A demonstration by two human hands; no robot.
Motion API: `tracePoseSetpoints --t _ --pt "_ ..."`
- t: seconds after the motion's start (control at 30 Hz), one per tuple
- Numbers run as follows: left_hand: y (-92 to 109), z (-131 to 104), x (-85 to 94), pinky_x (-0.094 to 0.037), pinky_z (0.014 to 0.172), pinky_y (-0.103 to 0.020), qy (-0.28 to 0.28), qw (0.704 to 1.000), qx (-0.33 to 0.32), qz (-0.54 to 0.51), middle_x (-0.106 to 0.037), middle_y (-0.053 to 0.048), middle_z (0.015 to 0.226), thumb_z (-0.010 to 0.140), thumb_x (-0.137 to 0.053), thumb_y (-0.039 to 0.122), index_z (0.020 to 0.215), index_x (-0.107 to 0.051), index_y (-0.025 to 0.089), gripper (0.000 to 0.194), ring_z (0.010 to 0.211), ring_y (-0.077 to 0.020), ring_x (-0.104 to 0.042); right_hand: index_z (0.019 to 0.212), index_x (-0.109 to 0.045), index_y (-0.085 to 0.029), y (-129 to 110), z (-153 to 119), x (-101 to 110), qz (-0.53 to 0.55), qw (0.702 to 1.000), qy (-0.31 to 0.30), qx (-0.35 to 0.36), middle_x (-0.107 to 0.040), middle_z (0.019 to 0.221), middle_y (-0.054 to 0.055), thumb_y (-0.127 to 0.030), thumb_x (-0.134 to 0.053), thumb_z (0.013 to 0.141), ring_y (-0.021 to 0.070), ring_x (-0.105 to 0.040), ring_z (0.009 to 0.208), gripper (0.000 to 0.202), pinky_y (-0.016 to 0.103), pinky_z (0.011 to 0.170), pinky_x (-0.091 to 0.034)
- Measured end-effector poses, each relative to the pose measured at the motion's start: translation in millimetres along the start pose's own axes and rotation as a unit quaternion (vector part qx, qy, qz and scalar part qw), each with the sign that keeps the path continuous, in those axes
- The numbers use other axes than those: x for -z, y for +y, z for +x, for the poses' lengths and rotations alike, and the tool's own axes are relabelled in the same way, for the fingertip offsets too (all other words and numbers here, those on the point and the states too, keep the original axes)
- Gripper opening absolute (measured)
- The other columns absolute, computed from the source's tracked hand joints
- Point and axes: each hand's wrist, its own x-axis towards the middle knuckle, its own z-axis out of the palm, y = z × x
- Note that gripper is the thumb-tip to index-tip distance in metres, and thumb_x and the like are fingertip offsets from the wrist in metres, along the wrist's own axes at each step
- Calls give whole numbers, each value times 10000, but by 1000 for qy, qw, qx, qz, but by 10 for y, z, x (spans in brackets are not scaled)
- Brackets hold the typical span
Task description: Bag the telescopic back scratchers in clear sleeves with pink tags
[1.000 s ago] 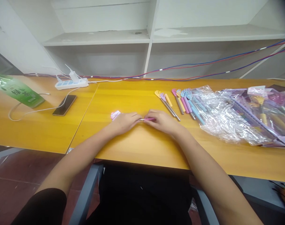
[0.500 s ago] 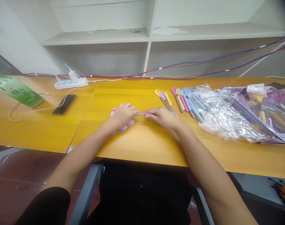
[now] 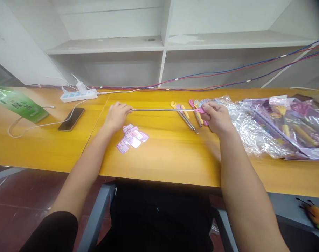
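Note:
A telescopic back scratcher (image 3: 161,110), drawn out long, stretches level between my hands above the table. My left hand (image 3: 116,116) is closed round its left end, hiding the handle. At the other end, my right hand (image 3: 217,117) grips the pink head. Below and right of my left hand lies a loose group of small purple and white cards (image 3: 131,137). Behind the rod and beside my right hand rest several back scratchers (image 3: 184,117) with yellow, purple, pink and blue claw heads and metal rods, some partly covered by that hand.
Crumpled clear plastic bags (image 3: 254,134) and a purple display box (image 3: 293,127) of wrapped back scratchers lie at the right. On the left are a phone (image 3: 71,119), a green bottle (image 3: 20,103) and a white power strip (image 3: 79,95). Cables run along the back edge.
My hands have moved far apart, left hand leftward and right hand rightward, both farther back. The back scratcher's rod has lengthened between them, and the cards under my left hand are uncovered.

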Motion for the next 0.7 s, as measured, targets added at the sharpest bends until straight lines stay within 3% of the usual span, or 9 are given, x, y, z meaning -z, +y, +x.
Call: tracePoseSetpoints --t 0.13,0.27,0.33,0.47,0.53,0.7 --pt "-153 26 75 -409 935 -475 18 1000 1 -10 -768 -105 1079 1066 -548 329 1080 -782 279 239 1094 -327 -567 705 -471 -259 39 79 204 116 993 29 -10 -254 580 -85 -517 -894 840 83 -187 501 514 294 441 -161" --pt "-397 -10 150 -406 988 -508 44 998 52 5 -766 -107 1129 1074 -529 334 1097 -769 274 248 1150 -338 -559 720 -484 -249 27 146 526 193 967 165 -18 -284 629 -94 -284 -864 883 45 -148 497 415 256 405 -163" --pt "-511 -28 167 -401 1023 -522 53 997 53 5 -770 -102 1120 1075 -532 349 1095 -766 276 246 1170 -339 -555 744 -532 -216 8 160 689 247 936 249 -41 -370 653 -83 -153 -758 949 16 -165 467 312 195 370 -154" --pt "-603 -17 158 -399 1071 -536 83 996 31 -13 -776 -106 1086 1069 -544 349 1066 -770 270 240 1175 -335 -563 783 -552 -160 -75 150 833 391 824 408 -41 -462 700 -74 -16 -497 1055 -17 -214 427 312 79 335 -149" --pt "-608 1 156 -390 1098 -547 96 995 28 -24 -772 -112 1070 1070 -544 347 1051 -776 272 244 1191 -338 -561 780 -546 -159 -129 140 833 425 791 438 -34 -453 695 -72 -35 -426 1097 -13 -235 417 361 64 324 -156" --pt "-604 -4 183 -334 1185 -575 113 991 50 -51 -732 -114 1127 1071 -573 407 1033 -776 264 251 1311 -343 -507 737 -546 -171 -234 123 754 471 768 434 7 -422 654 -73 -60 -399 1114 0 -268 394 419 71 295 -164"
